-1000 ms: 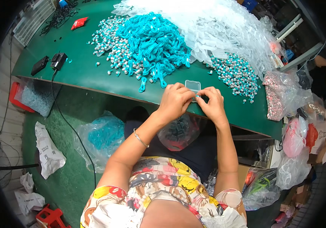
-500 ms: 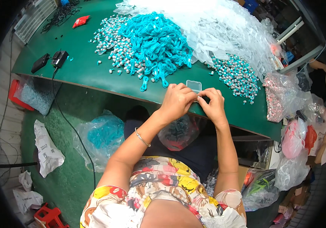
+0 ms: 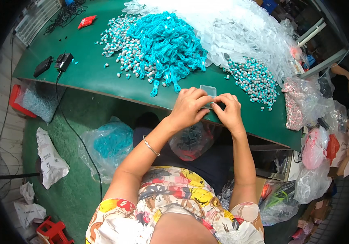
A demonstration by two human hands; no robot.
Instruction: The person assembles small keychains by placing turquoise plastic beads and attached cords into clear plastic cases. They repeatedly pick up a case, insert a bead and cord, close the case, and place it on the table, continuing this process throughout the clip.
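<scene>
At the table's front edge, a small clear plastic box has its flap tilted up toward the far side. My left hand is closed on the box's left side, thumb and fingers pinched near its middle. From the right, my right hand grips the opposite side with bent thumb and forefinger. My fingers cover most of the box, so its contents cannot be made out. Beyond my left hand lies a heap of turquoise cord loops. Small turquoise-and-grey pieces are piled beyond my right hand.
A large mound of clear plastic cases covers the back of the green table. More small pieces lie left of the cords. A black adapter trails a cable. Filled bags crowd the right end, where another person's arm shows.
My fingers have shifted slightly on the box, the left thumb sitting a little lower. Both hands stay in nearly the same place. At the far right the other person's hand has moved.
</scene>
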